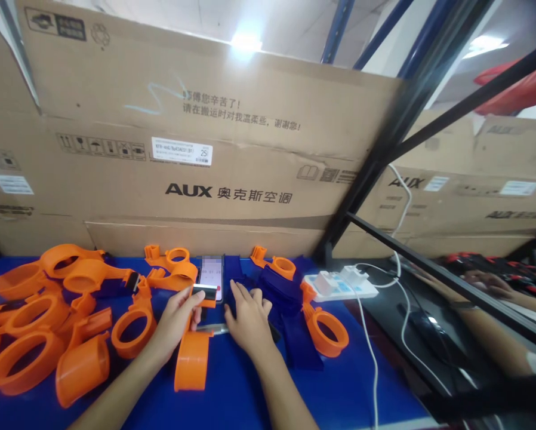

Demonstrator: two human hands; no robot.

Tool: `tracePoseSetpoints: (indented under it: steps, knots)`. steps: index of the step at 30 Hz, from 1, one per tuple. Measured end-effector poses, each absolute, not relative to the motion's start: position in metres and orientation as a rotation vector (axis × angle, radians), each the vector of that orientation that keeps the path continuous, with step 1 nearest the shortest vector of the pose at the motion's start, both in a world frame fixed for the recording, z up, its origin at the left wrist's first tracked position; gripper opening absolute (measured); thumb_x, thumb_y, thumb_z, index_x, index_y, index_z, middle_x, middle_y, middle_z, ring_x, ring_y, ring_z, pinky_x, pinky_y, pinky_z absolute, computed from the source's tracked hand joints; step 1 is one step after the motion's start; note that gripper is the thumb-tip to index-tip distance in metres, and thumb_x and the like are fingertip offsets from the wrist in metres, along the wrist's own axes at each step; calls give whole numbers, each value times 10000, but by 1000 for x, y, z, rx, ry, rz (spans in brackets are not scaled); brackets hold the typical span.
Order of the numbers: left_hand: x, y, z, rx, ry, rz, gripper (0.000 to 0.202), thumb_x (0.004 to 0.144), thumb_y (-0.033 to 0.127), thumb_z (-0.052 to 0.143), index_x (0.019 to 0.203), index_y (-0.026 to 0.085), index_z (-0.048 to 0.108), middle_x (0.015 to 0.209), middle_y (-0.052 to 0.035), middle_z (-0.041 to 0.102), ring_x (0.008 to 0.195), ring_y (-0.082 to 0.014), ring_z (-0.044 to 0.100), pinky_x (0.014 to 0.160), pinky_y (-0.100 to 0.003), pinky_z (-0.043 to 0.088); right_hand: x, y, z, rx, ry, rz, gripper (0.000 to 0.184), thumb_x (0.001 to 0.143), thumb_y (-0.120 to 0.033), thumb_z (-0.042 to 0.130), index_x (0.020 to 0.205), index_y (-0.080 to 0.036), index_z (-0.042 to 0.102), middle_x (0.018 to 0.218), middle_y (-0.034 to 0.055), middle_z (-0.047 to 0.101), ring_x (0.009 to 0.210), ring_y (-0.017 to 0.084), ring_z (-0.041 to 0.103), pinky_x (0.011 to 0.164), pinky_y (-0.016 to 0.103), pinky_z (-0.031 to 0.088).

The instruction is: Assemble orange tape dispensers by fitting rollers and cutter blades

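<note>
Orange tape holder [191, 361] is in your left hand [178, 319], near the middle of the blue table [232, 394]; your fingers are closed round its narrow arm, with the round end hanging toward you and a black-and-white strip [205, 291] at the far end beside your thumb. Your right hand [249, 319] is just to the right of it, palm down, fingers stretched forward and a little apart, near the dark blue pieces [279, 289]. A slim metal blade [215, 328] runs between your two hands and goes under your right thumb; the palm hides the rest, so you may have it gripped there, but I cannot tell. Just beyond your hands you have a phone [212, 278] lying on the table, its screen lit with a row of digits. To your left a heap of orange holders [24, 361] overlaps, rings facing different ways, and to your right one more orange ring [326, 332] lies against the dark blue pieces. Past it sits a white power strip [339, 288] with plugs in it and white cables trailing off. A large AUX carton [232, 167] stands behind your table, and at the far right, beyond the black frame [370, 161], another person's forearm [496, 334] reaches in
</note>
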State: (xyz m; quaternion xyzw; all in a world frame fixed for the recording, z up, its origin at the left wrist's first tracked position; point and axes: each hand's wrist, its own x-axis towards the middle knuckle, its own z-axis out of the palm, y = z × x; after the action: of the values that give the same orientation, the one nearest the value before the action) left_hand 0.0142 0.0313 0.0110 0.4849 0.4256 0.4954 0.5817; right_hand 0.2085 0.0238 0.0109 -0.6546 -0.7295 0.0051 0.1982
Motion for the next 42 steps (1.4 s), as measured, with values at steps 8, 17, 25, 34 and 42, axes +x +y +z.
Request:
tracePoseSetpoints:
  steps: [8, 17, 25, 34, 42]
  knots:
    - [14, 30, 15, 1079, 1010, 1164, 332, 866, 520, 689, 839, 208, 580, 587, 57, 583, 427, -96, 478, 448, -216, 353, 213, 27, 12, -1874, -2083, 33, 302, 971, -242, 562, 1245, -264, 686, 1205, 114, 689, 1113, 305, 502, 848, 406, 320]
    - [13, 29, 17, 1097, 997, 1166, 345, 881, 529, 677, 812, 212, 563, 591, 51, 588, 432, -101, 488, 456, -220, 365, 216, 27, 10, -1780, -2057, -15, 285, 963, -149, 535, 1140, -268, 723, 1101, 111, 702, 1045, 296, 520, 820, 408, 322]
    - [13, 29, 16, 1100, 984, 1174, 333, 894, 516, 674, 836, 208, 562, 603, 52, 580, 442, -97, 485, 458, -213, 370, 214, 26, 9, -1722, -2097, -23, 359, 927, -248, 609, 1281, -253, 663, 1398, 122, 620, 1197, 332, 494, 891, 443, 347]
    - [11, 30, 19, 1039, 991, 1156, 368, 867, 532, 693, 773, 212, 537, 590, 48, 598, 430, -100, 495, 448, -212, 371, 214, 29, 9, -1726, -2023, 0, 220, 988, -246, 552, 1140, -230, 712, 1290, 113, 715, 1115, 294, 569, 880, 424, 324]
    - [15, 29, 23, 934, 895, 1133, 383, 836, 539, 676, 701, 190, 591, 554, 19, 601, 400, -105, 479, 436, -231, 374, 218, 31, 14, -1703, -1906, 8, 277, 1031, -186, 440, 1121, -205, 701, 967, 114, 760, 1019, 273, 622, 887, 418, 326]
